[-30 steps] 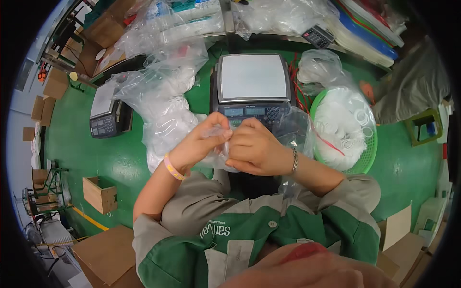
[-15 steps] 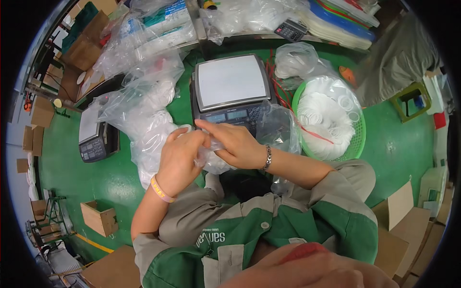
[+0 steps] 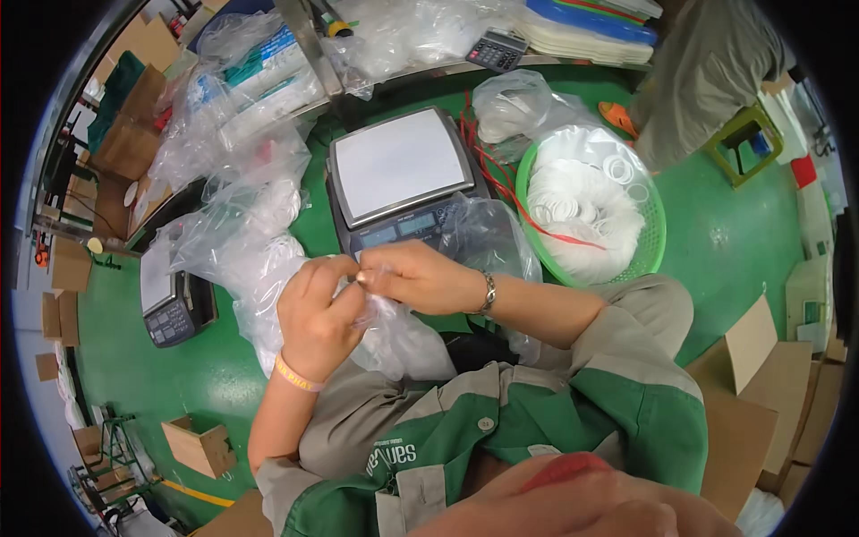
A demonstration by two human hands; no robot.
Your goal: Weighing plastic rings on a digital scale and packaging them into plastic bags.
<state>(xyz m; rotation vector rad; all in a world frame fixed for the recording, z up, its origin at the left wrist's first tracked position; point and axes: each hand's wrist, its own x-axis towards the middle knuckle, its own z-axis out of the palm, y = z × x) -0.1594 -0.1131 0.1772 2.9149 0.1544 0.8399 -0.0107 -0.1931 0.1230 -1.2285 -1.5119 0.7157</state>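
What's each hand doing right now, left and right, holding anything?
Left hand: closed, pinching the clear plastic bag.
Right hand: closed, fingertips pinching the same bag's top edge, beside the left.

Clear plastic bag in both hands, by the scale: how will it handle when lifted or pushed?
Probably floppy: the clear bag crumples and sags between the left hand and right hand. Likely light, since its thin film holds no shape. Possibly slippery; its glossy surface shines, and both hands pinch it at the top.
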